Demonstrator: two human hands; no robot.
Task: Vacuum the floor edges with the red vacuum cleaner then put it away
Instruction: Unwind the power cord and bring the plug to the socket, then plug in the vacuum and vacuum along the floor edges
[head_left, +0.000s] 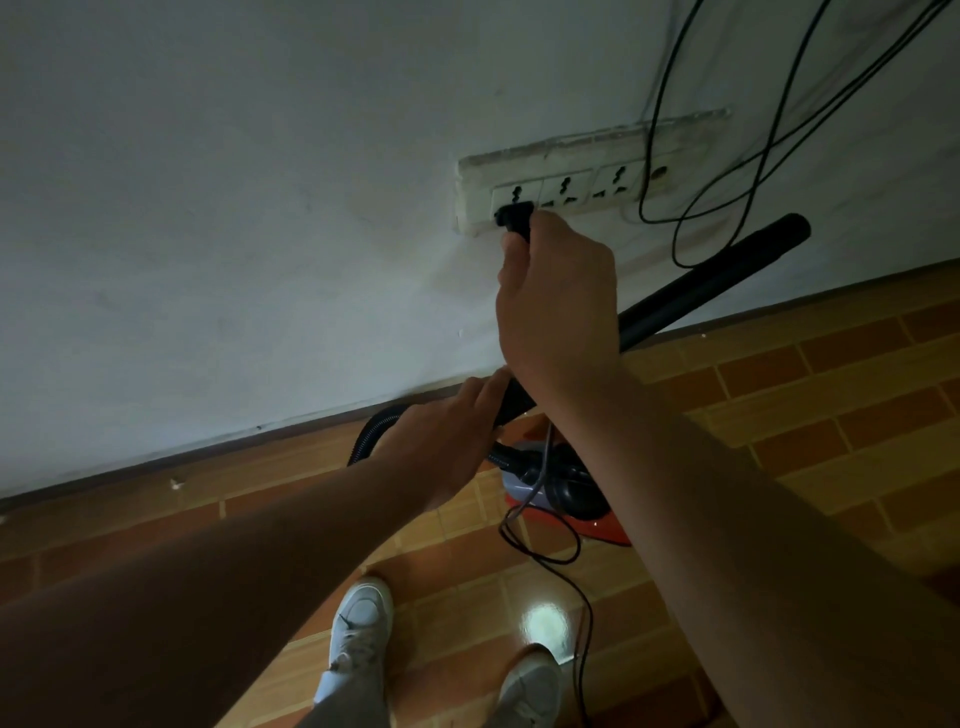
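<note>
Your right hand (556, 291) is up at the socket strip (597, 176) on the wall, its fingers curled tight round the black plug (515, 218). The plug sits against the strip's leftmost outlet (whether the pins are fully in, you cannot tell from here). Below the strip and a little to its left, your left hand (441, 441) grips the lower end of the black wand (717, 275), fingers wrapped over the tube. The wand slants up to the right, and its open end lies just below the strip's right end.

The red vacuum cleaner (597, 527) stands on the tiled floor (831, 415) well below the strip, close to the wall's skirting, partly hidden by your right forearm. Its ribbed hose (371, 423) arches out to the left behind your left hand. The cord (566, 566) drops from under your right wrist past the cleaner and loops on the floor. Thin black cables (769, 130) hang across the strip's right end. Your white shoes (363, 623) are on the tiles far beneath the strip.
</note>
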